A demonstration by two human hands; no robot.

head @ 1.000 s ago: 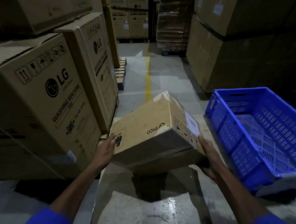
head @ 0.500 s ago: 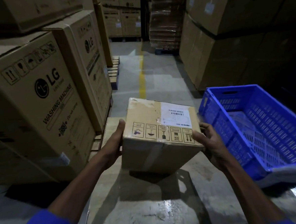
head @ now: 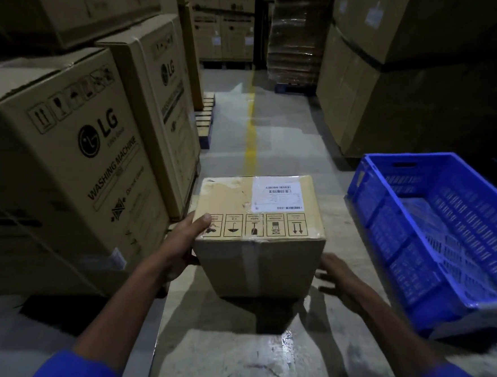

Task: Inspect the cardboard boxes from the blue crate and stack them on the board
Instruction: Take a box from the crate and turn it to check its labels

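resting upright on the board (head: 233, 363), toward its far edge, a cardboard box (head: 260, 246) shows a white shipping label and a row of handling symbols on its top face. the left hand (head: 184, 248) grips the box's left side, thumb hooked over the top near corner. the right hand (head: 338, 276) sits low by the box's near right corner with fingers spread; whether it touches the cardboard i cannot tell. the blue crate (head: 438, 234) stands just off the board's right edge, a clear plastic sheet lying inside it. large washing machine cartons (head: 71, 159) rise beyond the board's left edge, and a yellow floor line (head: 250, 141) runs away past the far edge.
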